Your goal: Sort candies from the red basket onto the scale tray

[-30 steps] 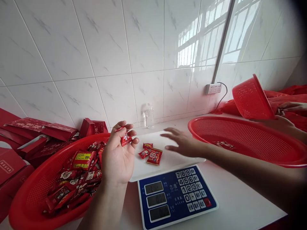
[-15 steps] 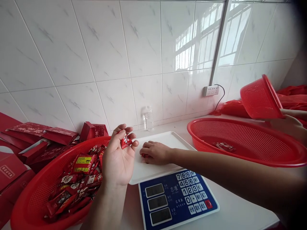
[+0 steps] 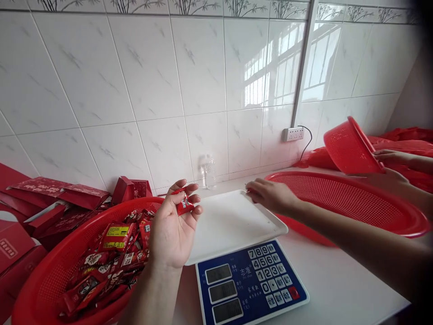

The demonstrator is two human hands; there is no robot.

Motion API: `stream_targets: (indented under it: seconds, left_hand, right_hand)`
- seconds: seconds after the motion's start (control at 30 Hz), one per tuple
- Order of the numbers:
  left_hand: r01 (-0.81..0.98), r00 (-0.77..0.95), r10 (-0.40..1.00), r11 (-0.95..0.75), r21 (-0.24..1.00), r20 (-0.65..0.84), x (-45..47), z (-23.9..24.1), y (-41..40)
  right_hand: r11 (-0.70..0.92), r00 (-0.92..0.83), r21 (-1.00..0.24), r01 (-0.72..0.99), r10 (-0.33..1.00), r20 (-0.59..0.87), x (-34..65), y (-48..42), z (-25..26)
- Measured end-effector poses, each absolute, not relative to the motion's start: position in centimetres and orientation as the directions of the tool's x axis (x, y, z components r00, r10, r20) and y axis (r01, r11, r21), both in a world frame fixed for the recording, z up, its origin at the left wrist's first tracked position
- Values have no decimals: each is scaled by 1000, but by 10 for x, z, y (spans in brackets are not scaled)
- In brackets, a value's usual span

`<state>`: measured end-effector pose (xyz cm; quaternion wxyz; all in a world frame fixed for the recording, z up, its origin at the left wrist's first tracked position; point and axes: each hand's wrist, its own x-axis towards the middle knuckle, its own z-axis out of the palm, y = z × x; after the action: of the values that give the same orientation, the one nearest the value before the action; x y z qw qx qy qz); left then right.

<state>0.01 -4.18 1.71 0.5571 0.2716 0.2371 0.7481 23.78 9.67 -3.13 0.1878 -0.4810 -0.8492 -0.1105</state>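
One red packet (image 3: 184, 206), small and wrapped: the left hand (image 3: 176, 228) is holding it, fingers curling over it and thumb pressing from the near side. Palm is turning up toward the camera; forearm is rising from 6 o'clock. The packet's long axis is staying unclear, since the fingers are covering its upper part.

Clock face: centre on the white tray (image 3: 233, 221), 12 toward the tiled wall (image 3: 203, 90). Left hand is standing at 9 o'clock, overlapping the tray's edge in view.

One right hand (image 3: 272, 196): hovering at 2 o'clock, palm down, forearm slanting in from 4. Fingers are bending inward; whether they are holding anything, cannot tell. From these fingers the red packet is lying between 8 and 9 o'clock, well apart; the left hand is the nearer one. The oval red basket (image 3: 352, 198) is lying just beside the right hand at 3 o'clock, long axis running from 9 to between 3 and 4.

One scale (image 3: 252, 289) with keypad: bearing the tray, panel facing 6 o'clock, resting on the counter (image 3: 348, 284).

One basket of packets (image 3: 20, 293): standing between 8 and 9 o'clock.

One clear bottle (image 3: 210, 174): standing at 11.

One tilted basket (image 3: 345, 146): leaning at 2, another person's hands (image 3: 394, 158) reaching to its rim.
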Motion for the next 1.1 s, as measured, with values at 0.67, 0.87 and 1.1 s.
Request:
stream_targets:
  seconds: [0.67, 0.87, 1.1]
  left_hand:
    - [-320, -138, 842, -536, 781, 522, 17, -8, -33]
    - [-121, -102, 795, -606, 786, 598, 21, -22, -33]
    - [128, -163, 779, -591, 796, 605, 10, -15, -26]
  right_hand:
    - [613, -583, -724, 315, 728, 362, 194, 23, 1]
    - [491, -586, -857, -158, 652, 482, 146, -1, -2]
    - [599, -543, -800, 30, 682, 490, 155, 11, 3]
